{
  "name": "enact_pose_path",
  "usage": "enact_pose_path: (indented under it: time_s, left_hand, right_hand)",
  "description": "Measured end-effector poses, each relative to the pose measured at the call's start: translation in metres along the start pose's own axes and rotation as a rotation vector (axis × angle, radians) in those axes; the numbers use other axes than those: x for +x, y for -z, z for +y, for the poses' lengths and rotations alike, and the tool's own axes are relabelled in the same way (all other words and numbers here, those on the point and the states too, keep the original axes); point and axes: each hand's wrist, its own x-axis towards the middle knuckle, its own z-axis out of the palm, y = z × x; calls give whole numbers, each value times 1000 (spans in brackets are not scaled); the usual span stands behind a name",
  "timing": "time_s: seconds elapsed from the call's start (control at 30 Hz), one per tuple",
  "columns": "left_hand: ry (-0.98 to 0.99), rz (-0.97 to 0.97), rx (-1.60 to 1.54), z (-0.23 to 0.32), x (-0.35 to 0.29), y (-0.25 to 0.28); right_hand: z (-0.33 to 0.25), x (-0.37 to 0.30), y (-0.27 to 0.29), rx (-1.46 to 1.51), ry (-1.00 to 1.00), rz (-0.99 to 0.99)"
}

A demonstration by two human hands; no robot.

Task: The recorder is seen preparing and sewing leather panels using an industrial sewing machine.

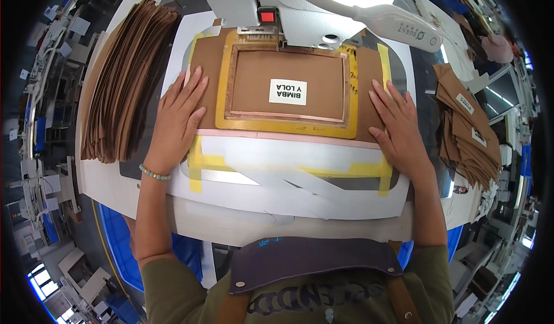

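My left hand [175, 119] lies flat with its fingers stretched out on the left end of a brown fabric panel [369, 64]. On the panel's right end rests my right hand [399, 125], also flat, fingers slightly apart. Between the hands, a yellow rectangular frame [221, 102] lies over the panel, with brown fabric showing inside its opening. A white printed label [276, 96] sits on that fabric, its print upside down to me. Neither hand grips anything. The far edge of the frame is partly hidden beneath a sewing machine head [314, 15].
A tall row of brown fabric pieces [127, 87] stands at the left. Labelled brown pieces [467, 130] are stacked at the right. A white lamp [398, 27] reaches over the far right. Yellow tape [340, 170] marks the white sheet nearer me. Blue bins [118, 237] stand below the table.
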Motion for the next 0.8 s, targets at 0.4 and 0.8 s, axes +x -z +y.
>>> enact_pose_path:
  time_s: [0.4,0.8]
  left_hand:
    - [60,9,-22,4,4,-1]
    - [79,-47,26,9,1,1]
  right_hand:
    - [-1,7,2,-1,-24,-17]
    - [0,4,6,19,-4,-43]
